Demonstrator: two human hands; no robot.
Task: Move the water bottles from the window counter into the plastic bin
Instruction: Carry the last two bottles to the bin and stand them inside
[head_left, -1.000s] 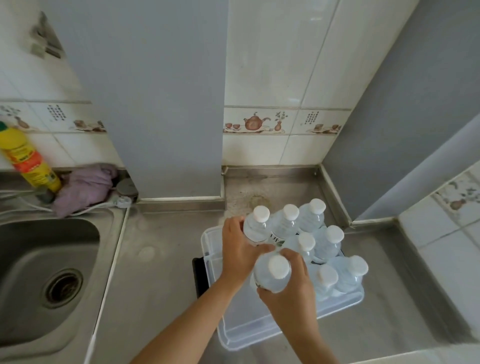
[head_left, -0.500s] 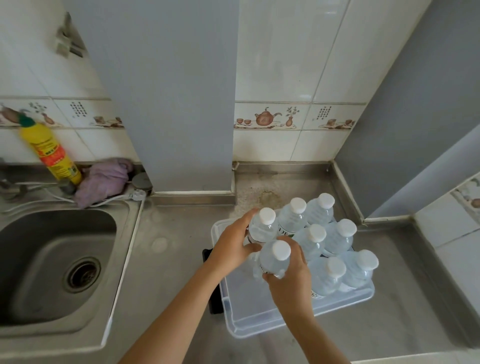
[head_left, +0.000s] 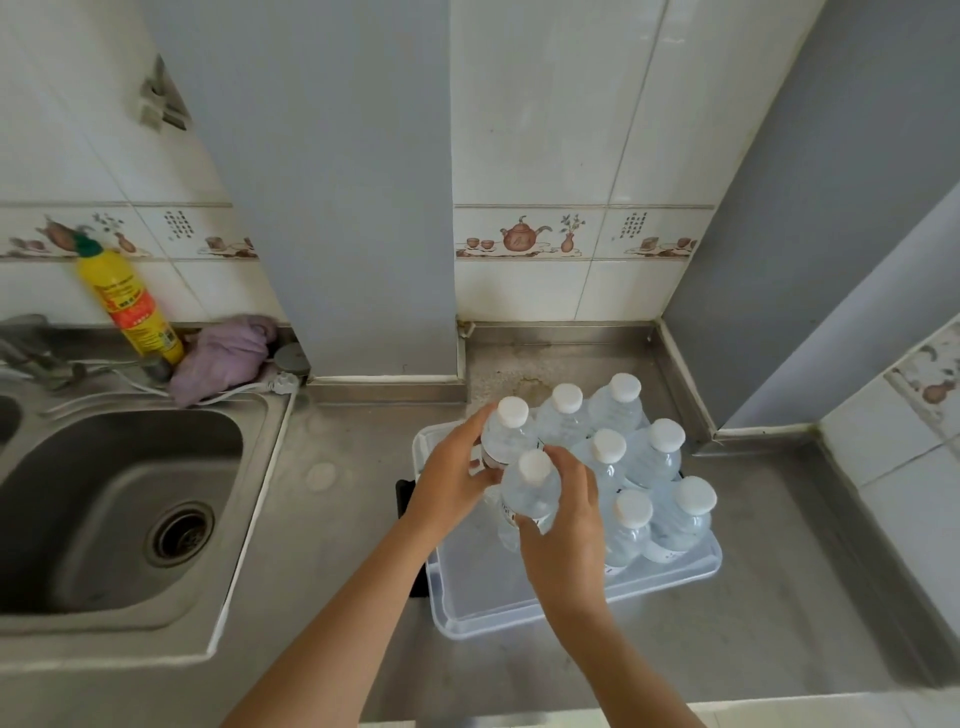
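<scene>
A clear plastic bin sits on the steel counter right of the sink. Several clear water bottles with white caps stand upright inside it, packed toward its far right side. My left hand wraps around the far-left bottle from its left side. My right hand grips the nearest bottle from the front, upright inside the bin. The other bottles stand untouched behind and to the right. The near left part of the bin holds nothing.
A steel sink lies at the left. Behind it stand a yellow detergent bottle, a purple cloth and a tap. A dark object lies against the bin's left side. Grey wall panels rise behind and at right.
The camera has shifted so the sink shows more at the left. My right hand has lowered its bottle down into the bin beside the others. My left hand stays on the far-left bottle.
</scene>
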